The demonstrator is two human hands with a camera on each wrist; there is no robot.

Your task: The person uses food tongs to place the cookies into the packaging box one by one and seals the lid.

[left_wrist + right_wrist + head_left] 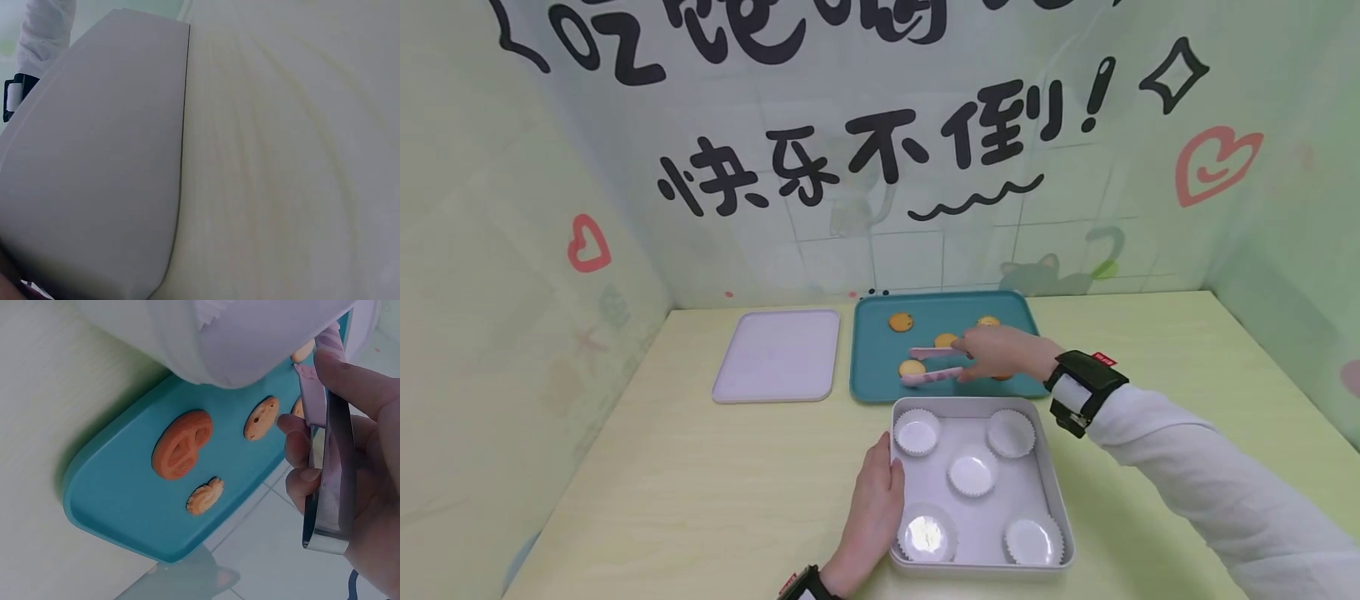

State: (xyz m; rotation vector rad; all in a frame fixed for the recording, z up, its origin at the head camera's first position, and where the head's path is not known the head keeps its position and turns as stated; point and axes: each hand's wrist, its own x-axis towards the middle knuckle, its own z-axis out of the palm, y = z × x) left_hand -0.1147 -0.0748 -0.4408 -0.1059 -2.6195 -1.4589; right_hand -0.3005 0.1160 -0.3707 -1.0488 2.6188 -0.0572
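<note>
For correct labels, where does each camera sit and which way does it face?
Head: worn on head, faces forward and down at box, teal tray; left hand, right hand show.
Left wrist: worn there, faces box, table; right sleeve, perhaps left hand show.
Right wrist: worn there, faces tongs, teal tray; right hand shows.
Head, right wrist share tongs.

you are at a staged tabletop booth: a pale wood-grain table [700,483] enclosed by printed walls [737,258] bearing chinese lettering [890,162] and hearts [589,243].
</note>
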